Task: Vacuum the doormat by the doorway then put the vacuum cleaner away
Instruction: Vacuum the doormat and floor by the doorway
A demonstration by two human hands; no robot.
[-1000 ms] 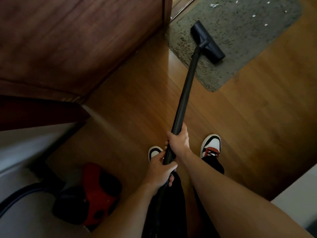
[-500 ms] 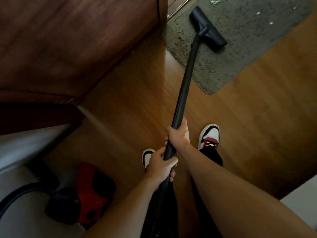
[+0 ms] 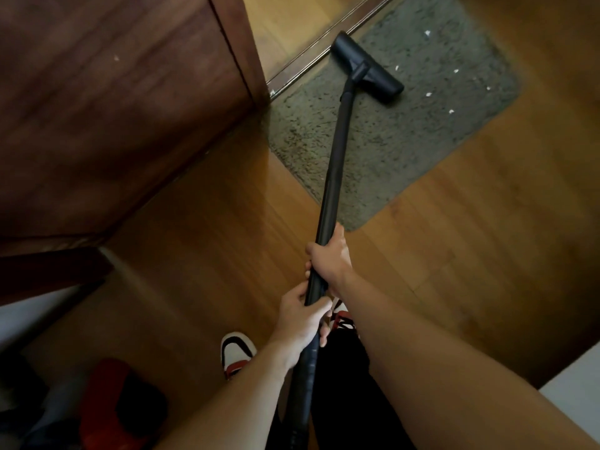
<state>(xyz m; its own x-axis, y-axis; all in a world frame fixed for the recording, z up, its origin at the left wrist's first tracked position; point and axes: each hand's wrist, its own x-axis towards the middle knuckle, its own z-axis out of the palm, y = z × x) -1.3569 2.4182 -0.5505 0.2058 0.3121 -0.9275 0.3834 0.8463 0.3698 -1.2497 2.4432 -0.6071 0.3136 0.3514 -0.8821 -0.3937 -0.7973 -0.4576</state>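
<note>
One camera only, worn on the person's head, looks steeply down and forward at the wooden floor (image 3: 470,254). The right hand (image 3: 331,258) is close under it, the doormat (image 3: 406,141) farther, at 1 o'clock.

The wooden floor (image 3: 487,254) carries a grey doormat (image 3: 406,151) against the door sill, a white sneaker (image 3: 237,352) and, lower left, a red vacuum body (image 3: 107,401).

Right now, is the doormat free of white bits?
No, several white bits lie on the doormat, to the right of the vacuum head.
</note>
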